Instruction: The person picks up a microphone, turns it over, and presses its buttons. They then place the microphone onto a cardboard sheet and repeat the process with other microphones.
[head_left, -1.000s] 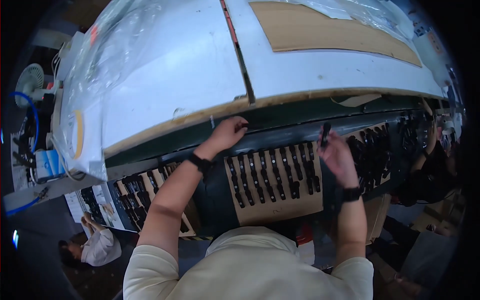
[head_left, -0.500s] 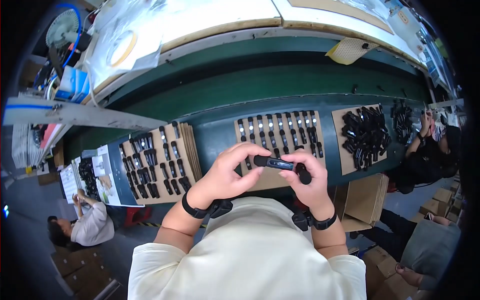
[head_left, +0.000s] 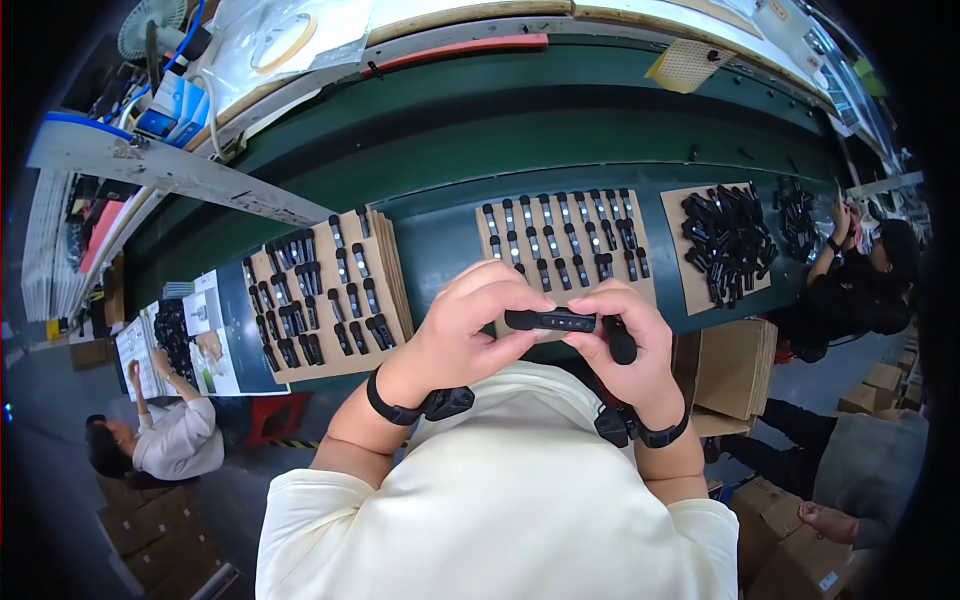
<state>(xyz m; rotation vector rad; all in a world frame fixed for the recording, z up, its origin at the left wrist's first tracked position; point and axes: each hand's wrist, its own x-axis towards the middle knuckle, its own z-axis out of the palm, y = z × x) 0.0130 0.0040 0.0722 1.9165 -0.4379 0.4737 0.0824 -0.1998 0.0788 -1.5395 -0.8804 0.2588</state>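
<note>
My left hand pinches the rounded dark tip of a small black microphone. It lies level in front of my chest, a row of small light marks on its upward side. At the other end, the fingers of my right hand are closed on its body. A second black piece with a rounded end, seemingly another microphone, sticks out downward from my right hand; its other part is hidden by the fingers. Just beyond my hands, rows of similar microphones rest on a cardboard sheet.
Left lies a stack of cardboard sheets bearing more microphones. A heaped pile of microphones covers a sheet on the right. Beyond is a green conveyor belt. Folded cartons stand at my right. Other people are left and right.
The held microphone has been turned, so a side with small marks now faces up instead of a glossy one. The view has shifted slightly. Both hands keep their grip.
</note>
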